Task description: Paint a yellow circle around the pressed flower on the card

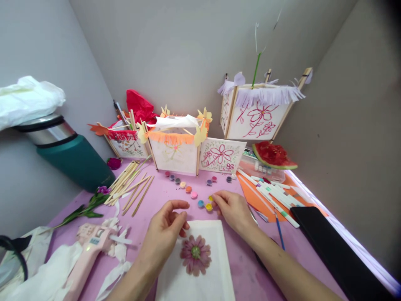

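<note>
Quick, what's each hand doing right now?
Left hand: open, fingers loosely curled, nothing visible in it.
Right hand: fingertips at the yellow paint pot; whether they grip it can't be told.

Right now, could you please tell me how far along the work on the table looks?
Done, by the look of it: the lilac-fringed box and orange-fringed box stand decorated.
In hand: the right hand has its fingertips at the yellow paint pot; the left hand hovers by the white sheet, holding nothing visible.
Perhaps left: the sheet bears one pink flower, and the sticks lie loose.
</note>
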A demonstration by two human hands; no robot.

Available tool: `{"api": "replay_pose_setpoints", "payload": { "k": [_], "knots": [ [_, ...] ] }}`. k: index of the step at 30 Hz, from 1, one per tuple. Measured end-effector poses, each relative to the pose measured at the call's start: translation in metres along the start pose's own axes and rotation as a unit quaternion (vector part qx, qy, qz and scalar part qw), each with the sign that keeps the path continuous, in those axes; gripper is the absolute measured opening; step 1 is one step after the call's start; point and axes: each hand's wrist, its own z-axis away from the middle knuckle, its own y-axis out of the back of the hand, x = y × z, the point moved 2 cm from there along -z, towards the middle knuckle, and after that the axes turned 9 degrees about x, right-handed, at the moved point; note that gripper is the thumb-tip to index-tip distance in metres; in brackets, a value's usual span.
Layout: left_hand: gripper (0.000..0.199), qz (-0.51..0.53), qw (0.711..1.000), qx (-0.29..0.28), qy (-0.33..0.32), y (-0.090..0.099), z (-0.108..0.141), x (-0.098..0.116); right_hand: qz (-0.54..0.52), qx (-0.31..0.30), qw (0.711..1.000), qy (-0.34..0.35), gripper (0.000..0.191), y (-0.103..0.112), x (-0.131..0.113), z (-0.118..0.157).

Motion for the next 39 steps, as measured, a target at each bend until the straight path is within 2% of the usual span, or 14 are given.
{"api": "replay_pose_setpoints", "payload": {
  "k": [8,15,18,22,25,29,32,35,39],
  "knots": [
    [0.036,-0.055,0.998,-0.010,-0.025,-0.002,0.002,-0.001,0.085,-0.012,0.994,0.066,0.031,-0.003,0.002,-0.002],
    [0.034,-0.086,0.995,-0.016,-0.042,0.001,0.000,-0.008,0.147,0.028,0.984,0.095,0.031,0.002,0.000,-0.003],
    [0.032,-0.121,0.990,-0.022,-0.069,0.004,-0.001,-0.010,0.169,0.057,0.978,0.112,0.027,0.021,-0.007,-0.011],
    [0.035,-0.173,0.977,-0.044,-0.113,0.005,0.003,-0.003,0.191,0.106,0.970,0.109,0.029,0.065,-0.012,-0.022],
    [0.038,-0.219,0.963,-0.059,-0.147,0.009,0.010,0.007,0.224,0.125,0.961,0.101,0.027,0.097,-0.007,-0.018],
    [0.034,-0.245,0.947,-0.046,-0.201,0.023,0.020,0.011,0.386,0.078,0.917,0.067,0.024,0.124,0.009,0.000],
    [0.033,-0.248,0.939,0.002,-0.237,0.035,0.025,0.002,0.447,0.092,0.889,0.016,0.026,0.142,0.019,0.013],
    [0.033,-0.235,0.936,0.053,-0.256,0.039,0.025,-0.010,0.476,0.110,0.872,-0.037,0.028,0.152,0.026,0.024],
    [0.039,-0.224,0.932,0.074,-0.275,0.035,0.018,-0.022,0.486,0.073,0.867,-0.082,0.029,0.142,0.035,0.040]
  ]
}}
